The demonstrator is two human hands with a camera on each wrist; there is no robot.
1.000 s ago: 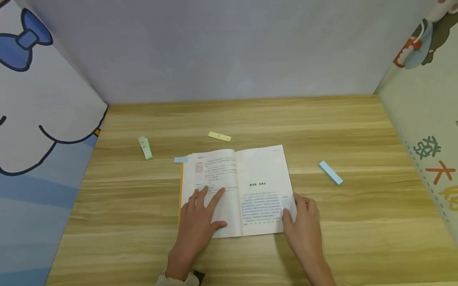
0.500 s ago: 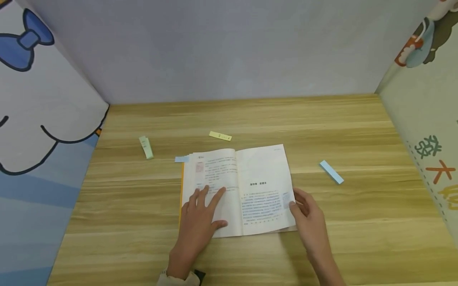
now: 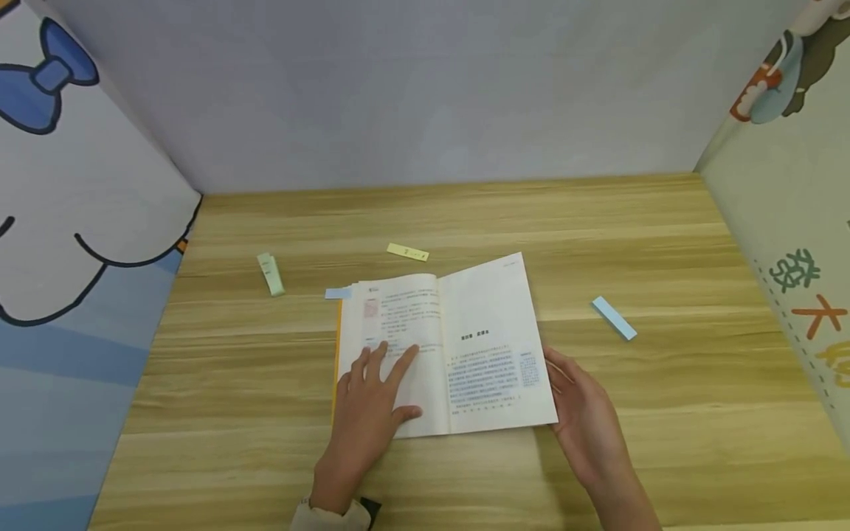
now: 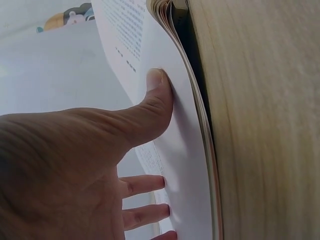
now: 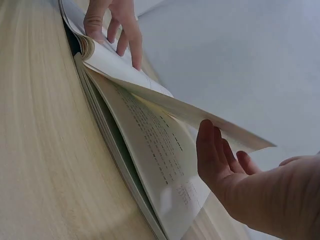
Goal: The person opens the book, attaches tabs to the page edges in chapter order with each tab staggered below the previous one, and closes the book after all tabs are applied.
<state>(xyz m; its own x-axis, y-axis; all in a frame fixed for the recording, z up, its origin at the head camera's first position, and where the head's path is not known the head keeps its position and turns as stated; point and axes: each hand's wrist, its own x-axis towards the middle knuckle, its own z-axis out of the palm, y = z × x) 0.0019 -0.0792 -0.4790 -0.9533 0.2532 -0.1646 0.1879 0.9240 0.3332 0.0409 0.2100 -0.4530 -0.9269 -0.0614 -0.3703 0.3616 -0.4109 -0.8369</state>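
Note:
An open book [image 3: 408, 310] lies on the wooden table, printed text on both pages. My left hand [image 3: 365, 409] rests on its left page, fingers spread; in the left wrist view the thumb [image 4: 156, 82] presses near the book's lower edge. The right-hand leaf [image 3: 491, 302] is lifted and slants upward. My right hand [image 3: 591, 424] is at its outer edge. In the right wrist view, the fingers [image 5: 204, 145] of that hand touch the raised leaf from below, without curling round it. Another printed page [image 5: 157, 150] shows beneath, with a yellowish patch [image 5: 152, 105] near the fold.
A light blue tab [image 3: 337, 293] sticks out at the book's top left corner. Around the book lie a green paper strip [image 3: 270, 274], a yellow strip [image 3: 408, 252] with writing, and a blue strip [image 3: 614, 318]. Printed fabric walls [image 3: 438, 96] enclose the table.
The right-hand leaf has risen from lying nearly flat. My right hand has turned palm inward, with its thumb gone from the page's top face. The left hand has stayed put.

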